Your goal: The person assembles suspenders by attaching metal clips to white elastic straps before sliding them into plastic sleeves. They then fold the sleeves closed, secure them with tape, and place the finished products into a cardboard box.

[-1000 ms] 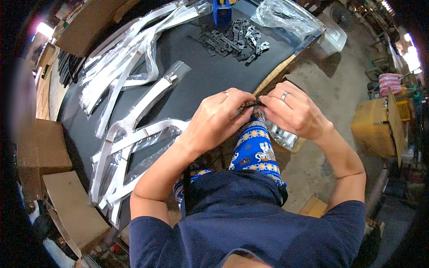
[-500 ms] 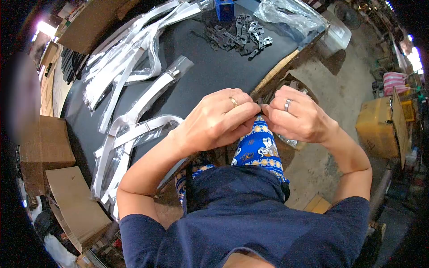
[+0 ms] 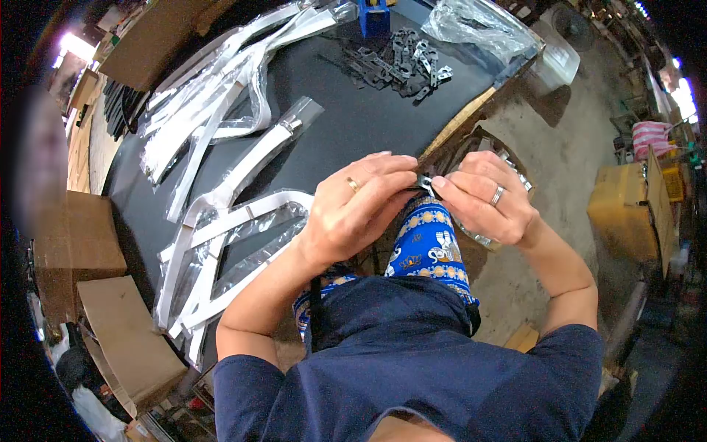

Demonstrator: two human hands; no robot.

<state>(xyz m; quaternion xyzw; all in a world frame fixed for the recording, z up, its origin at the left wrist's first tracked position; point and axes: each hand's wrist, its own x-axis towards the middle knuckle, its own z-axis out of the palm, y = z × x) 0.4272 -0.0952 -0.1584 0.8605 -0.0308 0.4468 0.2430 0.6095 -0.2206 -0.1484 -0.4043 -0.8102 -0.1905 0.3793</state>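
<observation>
My left hand (image 3: 361,202) and my right hand (image 3: 486,195) meet above my blue patterned trouser leg (image 3: 427,239). Between their fingertips is a small dark and silvery metal part (image 3: 426,184), pinched from both sides; its exact shape is partly hidden by the fingers. A pile of dark metal pieces (image 3: 401,65) lies on the black table (image 3: 339,118) ahead of my hands. To the left, long white strips in clear plastic bags (image 3: 250,158) are spread over the same table.
A blue object (image 3: 374,20) and clear plastic wrap (image 3: 479,29) are at the table's far side. A box holding metal parts (image 3: 508,163) stands below the table edge, behind my right hand. Cardboard boxes stand left (image 3: 92,239) and right (image 3: 624,210).
My fingertips have moved slightly apart, so more of the small metal part shows between them. My left hand has turned a little, and my right forearm has shifted inward.
</observation>
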